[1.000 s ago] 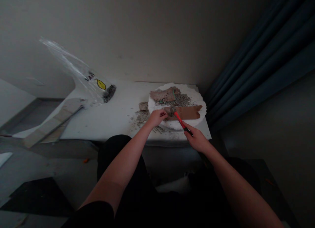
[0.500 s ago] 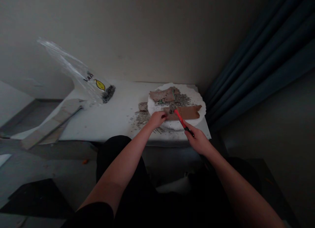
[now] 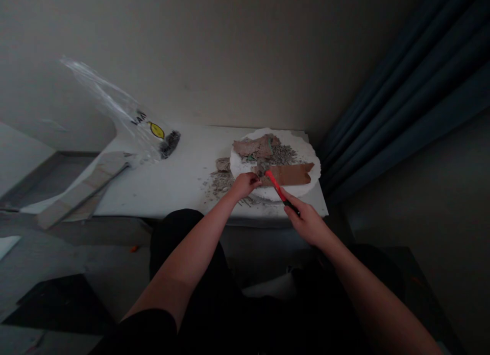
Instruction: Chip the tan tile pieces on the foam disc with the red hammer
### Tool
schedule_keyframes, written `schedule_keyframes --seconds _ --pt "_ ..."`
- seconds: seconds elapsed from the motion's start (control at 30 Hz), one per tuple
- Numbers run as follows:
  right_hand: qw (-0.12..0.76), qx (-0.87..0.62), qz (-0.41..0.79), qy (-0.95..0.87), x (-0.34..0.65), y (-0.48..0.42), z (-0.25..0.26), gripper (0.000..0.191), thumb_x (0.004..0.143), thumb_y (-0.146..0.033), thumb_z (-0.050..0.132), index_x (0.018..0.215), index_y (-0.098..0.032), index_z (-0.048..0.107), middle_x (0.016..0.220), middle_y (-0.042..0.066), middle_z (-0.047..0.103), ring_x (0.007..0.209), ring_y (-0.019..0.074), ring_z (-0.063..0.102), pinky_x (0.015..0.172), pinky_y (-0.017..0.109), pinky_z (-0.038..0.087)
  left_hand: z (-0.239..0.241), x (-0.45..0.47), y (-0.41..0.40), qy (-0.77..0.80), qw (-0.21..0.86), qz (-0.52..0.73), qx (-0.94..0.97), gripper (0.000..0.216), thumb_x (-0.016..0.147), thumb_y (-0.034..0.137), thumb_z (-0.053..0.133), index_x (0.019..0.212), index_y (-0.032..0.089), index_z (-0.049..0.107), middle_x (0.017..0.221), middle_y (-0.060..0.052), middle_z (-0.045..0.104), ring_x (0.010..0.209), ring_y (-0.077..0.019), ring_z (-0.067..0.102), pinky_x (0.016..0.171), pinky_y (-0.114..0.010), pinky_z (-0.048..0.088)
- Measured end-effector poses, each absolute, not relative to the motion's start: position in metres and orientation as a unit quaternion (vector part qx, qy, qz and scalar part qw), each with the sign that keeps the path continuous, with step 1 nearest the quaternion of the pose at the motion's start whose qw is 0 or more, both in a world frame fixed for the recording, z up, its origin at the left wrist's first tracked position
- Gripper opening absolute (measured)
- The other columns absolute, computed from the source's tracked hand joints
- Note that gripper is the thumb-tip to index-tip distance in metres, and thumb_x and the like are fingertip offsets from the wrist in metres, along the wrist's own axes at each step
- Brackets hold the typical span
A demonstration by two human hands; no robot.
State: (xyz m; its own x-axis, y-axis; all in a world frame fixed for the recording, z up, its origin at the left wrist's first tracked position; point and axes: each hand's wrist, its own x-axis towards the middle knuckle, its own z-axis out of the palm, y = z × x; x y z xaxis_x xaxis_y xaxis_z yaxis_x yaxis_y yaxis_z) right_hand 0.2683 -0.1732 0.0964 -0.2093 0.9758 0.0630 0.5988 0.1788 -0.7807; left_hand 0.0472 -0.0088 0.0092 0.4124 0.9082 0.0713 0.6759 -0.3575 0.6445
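In my right hand point(image 3: 306, 219) is a hammer point(image 3: 276, 185) with a red and black handle, its fingers wrapped round the black part. The blurred grey head is over the left part of a brown cardboard-like strip point(image 3: 293, 174) with a ragged right end. My left hand point(image 3: 245, 185) pinches at the strip's left end, close to the hammer head; its fingertips are partly hidden. The strip lies on a white rough-edged round slab point(image 3: 316, 166). Behind it on the slab are a cracked brown piece point(image 3: 252, 146) and grey crumbs point(image 3: 283, 155).
More grey rubble point(image 3: 220, 184) lies left of the slab on the white table point(image 3: 184, 186). A clear plastic bag point(image 3: 126, 120) with dark bits and a yellow print stands farther left, near long flat boards point(image 3: 84, 191). Dark curtains point(image 3: 401, 89) hang at the right.
The hammer head has shifted slightly left along the strip, toward my left hand, and my right hand has moved a little with it. My left hand stays nearly in place.
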Motion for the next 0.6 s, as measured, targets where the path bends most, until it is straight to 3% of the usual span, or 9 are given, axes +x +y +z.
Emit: schedule_keyframes --seconds 0.07,0.2,0.33,0.47,0.6 --pt "0.292 -0.551 0.318 -0.714 0.2671 -0.1731 0.0974 0.058 0.097 -0.027 0.048 0.154 -0.027 0.041 0.137 0.008 0.064 0.117 0.0278 0.065 0.100 0.044 0.050 0.0083 0.0467 -0.0084 0.500 0.276 0.216 0.792 0.021 0.085 0.034 0.064 0.083 0.015 0.070 0.080 -0.007 0.070 0.072 -0.0158 0.060 0.068 -0.027 0.040" --pt "0.295 -0.561 0.321 -0.704 0.2654 -0.1743 0.1003 0.060 0.098 -0.029 0.047 0.157 -0.028 0.036 0.128 0.007 0.070 0.106 0.0273 0.070 0.095 0.044 0.054 0.0073 0.0461 -0.0082 0.478 0.277 0.224 0.803 0.022 0.086 0.036 0.062 0.082 0.015 0.070 0.080 -0.006 0.070 0.072 -0.0150 0.059 0.069 -0.027 0.039" --pt "0.291 -0.554 0.319 -0.712 0.2637 -0.1754 0.0982 0.059 0.096 -0.025 0.048 0.155 -0.029 0.039 0.139 0.006 0.062 0.122 0.0285 0.062 0.102 0.045 0.049 0.0063 0.0467 -0.0080 0.495 0.280 0.225 0.791 0.021 0.084 0.035 0.065 0.082 0.014 0.069 0.080 -0.007 0.070 0.072 -0.0160 0.060 0.068 -0.027 0.040" --pt "0.293 -0.564 0.321 -0.702 0.2633 -0.1759 0.0966 0.060 0.097 -0.028 0.047 0.156 -0.028 0.037 0.136 0.007 0.065 0.114 0.0283 0.067 0.099 0.045 0.051 0.0064 0.0467 -0.0093 0.474 0.285 0.234 0.800 0.023 0.086 0.035 0.063 0.080 0.014 0.068 0.079 -0.006 0.069 0.071 -0.0151 0.059 0.068 -0.026 0.039" --pt "0.304 -0.551 0.322 -0.708 0.2630 -0.1766 0.0960 0.060 0.097 -0.025 0.048 0.156 -0.030 0.038 0.143 0.005 0.059 0.124 0.0276 0.061 0.105 0.045 0.047 0.0070 0.0467 -0.0109 0.481 0.271 0.230 0.801 0.021 0.085 0.034 0.064 0.080 0.014 0.068 0.080 -0.007 0.069 0.072 -0.0158 0.059 0.067 -0.027 0.038"
